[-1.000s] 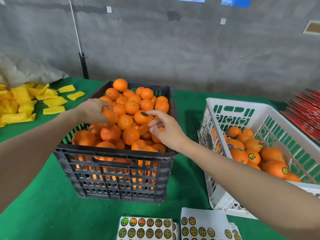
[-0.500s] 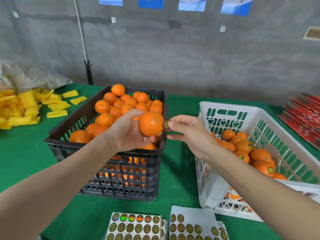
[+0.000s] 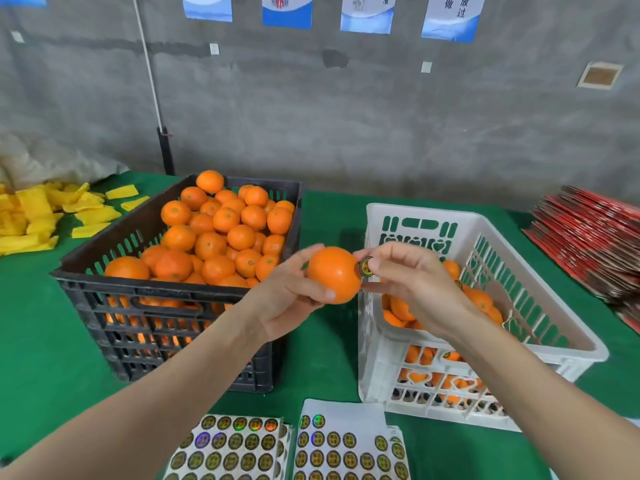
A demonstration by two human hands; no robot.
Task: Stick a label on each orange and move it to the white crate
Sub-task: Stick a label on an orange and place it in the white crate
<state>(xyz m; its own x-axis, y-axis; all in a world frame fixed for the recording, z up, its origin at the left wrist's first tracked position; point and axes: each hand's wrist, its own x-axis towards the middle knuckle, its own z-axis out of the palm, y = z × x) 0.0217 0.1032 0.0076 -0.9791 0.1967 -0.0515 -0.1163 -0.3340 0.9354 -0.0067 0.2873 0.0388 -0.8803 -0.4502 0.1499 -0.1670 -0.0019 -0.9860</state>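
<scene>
My left hand (image 3: 289, 299) grips an orange (image 3: 333, 274) in the air between the two crates. My right hand (image 3: 412, 278) pinches a round gold label (image 3: 366, 267) right at the orange's right side. The black crate (image 3: 145, 299) on the left is heaped with unlabelled oranges (image 3: 221, 233). The white crate (image 3: 485, 355) on the right holds several labelled oranges (image 3: 481, 299), partly hidden behind my right hand and wrist.
Two sheets of round stickers (image 3: 235, 445) lie at the near edge of the green table (image 3: 41, 341). Yellow foam pieces (image 3: 38, 216) are piled at the far left. A stack of red flat cartons (image 3: 588, 237) sits at the far right. A grey wall stands behind.
My left hand lifted an orange out of the black crate and carried it right, toward the white crate. My right hand moved along with the label, now touching the orange's side.
</scene>
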